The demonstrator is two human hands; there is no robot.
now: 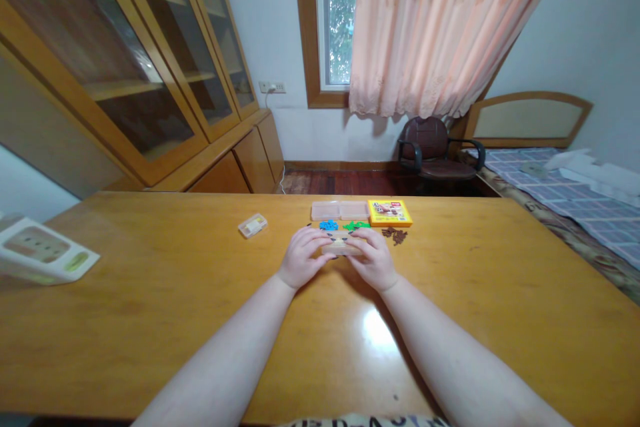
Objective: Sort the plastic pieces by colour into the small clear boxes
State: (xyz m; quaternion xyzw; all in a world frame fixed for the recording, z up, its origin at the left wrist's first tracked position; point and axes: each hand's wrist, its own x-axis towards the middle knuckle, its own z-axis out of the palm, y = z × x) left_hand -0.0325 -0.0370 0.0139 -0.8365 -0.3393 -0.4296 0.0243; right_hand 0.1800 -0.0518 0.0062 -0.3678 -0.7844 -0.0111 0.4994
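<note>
My left hand (305, 255) and my right hand (374, 257) both grip a small clear plastic box (340, 248), one at each end, with dark-nailed fingers curled over its top. What the box contains is too blurred to make out. Just beyond the fingers are a pile of small blue pieces (329, 225) and a pile of green pieces (357, 225), partly covered by the hands. To the right of my right hand, small brown pieces (395, 235) lie loose on the table.
Behind the piles, an open clear case (340, 211) lies beside a yellow box (390, 213). Another small clear case (253, 226) sits left on the wooden table (175, 307). A white object (45, 250) stands at the left edge. Beyond are a chair (435, 147) and a bed (560, 173).
</note>
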